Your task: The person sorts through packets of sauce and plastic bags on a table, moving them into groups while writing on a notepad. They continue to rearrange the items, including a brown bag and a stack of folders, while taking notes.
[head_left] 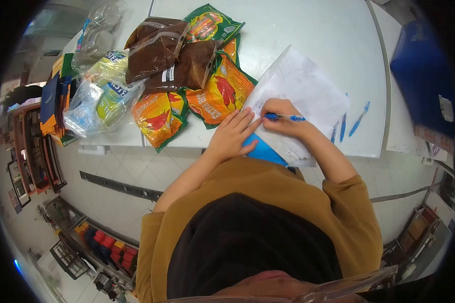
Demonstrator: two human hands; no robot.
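Observation:
My right hand [284, 117] grips a blue pen [296, 118] over a stack of white paper [308, 83]. Flat near the left edge of the paper lies my left hand [232, 135], its fingers stretched out. Below the hands shows a blue cover or folder [265, 150], partly under the sheets. Just beyond my left hand is an orange and green packet [222, 93] with red chillies printed on it. The writing on the page is too small to read.
More pens [359, 118] lie right of the paper. Left of it are another chilli packet [159, 117], brown-filled clear bags [156, 50], green-yellow packs in plastic [111, 98] and clear plastic containers [97, 40]. A blue box [422, 70] stands at the far right.

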